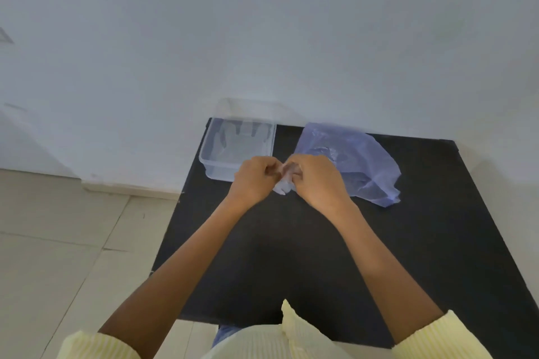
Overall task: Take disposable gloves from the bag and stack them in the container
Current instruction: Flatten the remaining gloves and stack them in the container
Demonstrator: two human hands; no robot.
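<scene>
A crumpled clear disposable glove (282, 187) hangs between my two hands above the black table (291, 242). My left hand (253, 181) and my right hand (315, 181) both pinch it, fingers closed, close together. Behind my left hand stands a clear plastic container (210, 151) at the table's far left corner, with clear gloves lying flat inside. A thin purple plastic bag (358, 154) lies crumpled to the right of the container, just beyond my right hand.
The table stands against a white wall (262, 38). Pale floor tiles (58, 242) lie to the left of the table. My pale yellow sleeves (437, 338) show at the bottom.
</scene>
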